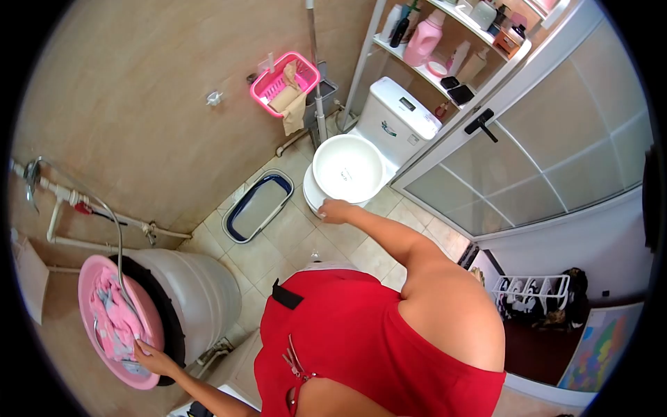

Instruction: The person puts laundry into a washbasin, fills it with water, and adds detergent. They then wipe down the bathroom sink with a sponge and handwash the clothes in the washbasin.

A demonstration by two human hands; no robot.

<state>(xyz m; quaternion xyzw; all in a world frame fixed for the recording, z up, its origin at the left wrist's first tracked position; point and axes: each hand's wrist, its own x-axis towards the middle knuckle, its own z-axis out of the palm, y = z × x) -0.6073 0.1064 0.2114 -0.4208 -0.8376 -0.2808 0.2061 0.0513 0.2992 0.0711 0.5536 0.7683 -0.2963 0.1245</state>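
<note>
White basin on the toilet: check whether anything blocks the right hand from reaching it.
Nothing visible stands between the right hand and the white basin; the hand is right by its near rim, though contact is unclear.

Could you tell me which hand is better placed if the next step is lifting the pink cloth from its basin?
Probably the left hand: its fingers are at the pink cloth in the pink basin, while the right hand is farther away, by the white basin.

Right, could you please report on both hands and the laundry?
Left hand at pink basin; pink-and-grey laundry inside, hose hanging over it. Right hand at rim of white basin, grip unclear.
</note>
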